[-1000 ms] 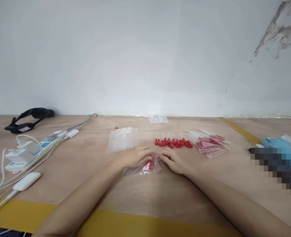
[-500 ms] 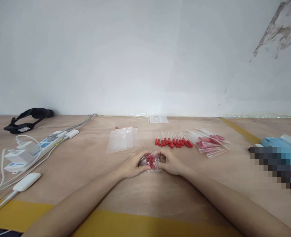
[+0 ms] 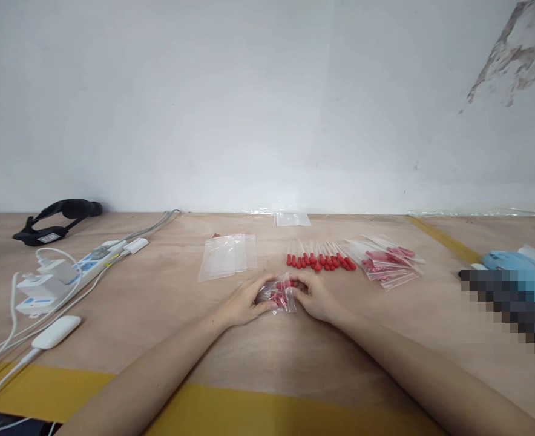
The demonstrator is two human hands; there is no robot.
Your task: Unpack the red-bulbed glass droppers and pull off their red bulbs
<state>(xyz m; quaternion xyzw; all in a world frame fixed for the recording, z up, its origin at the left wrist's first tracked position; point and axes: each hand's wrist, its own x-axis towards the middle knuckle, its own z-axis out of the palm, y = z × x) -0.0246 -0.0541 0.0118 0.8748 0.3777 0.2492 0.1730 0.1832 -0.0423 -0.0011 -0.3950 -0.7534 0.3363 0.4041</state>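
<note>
a clear bag [image 3: 290, 303] with red pieces inside lies nearer the wearer than the loose red-bulbed droppers [image 3: 322, 261], slightly left of them. the left hand [image 3: 246, 303] is clamped round one end, thumb against fingers; the right hand [image 3: 316, 297] pinches the other. if that end is open, which i cannot tell, squeezing or tilting might spill the contents.

Workshop-like room, wooden worktop [image 3: 258, 354] edged with yellow tape [image 3: 231, 406], scuffed pale wall [image 3: 231, 109], power strip [image 3: 89, 264], clear bags [image 3: 224, 255]
</note>
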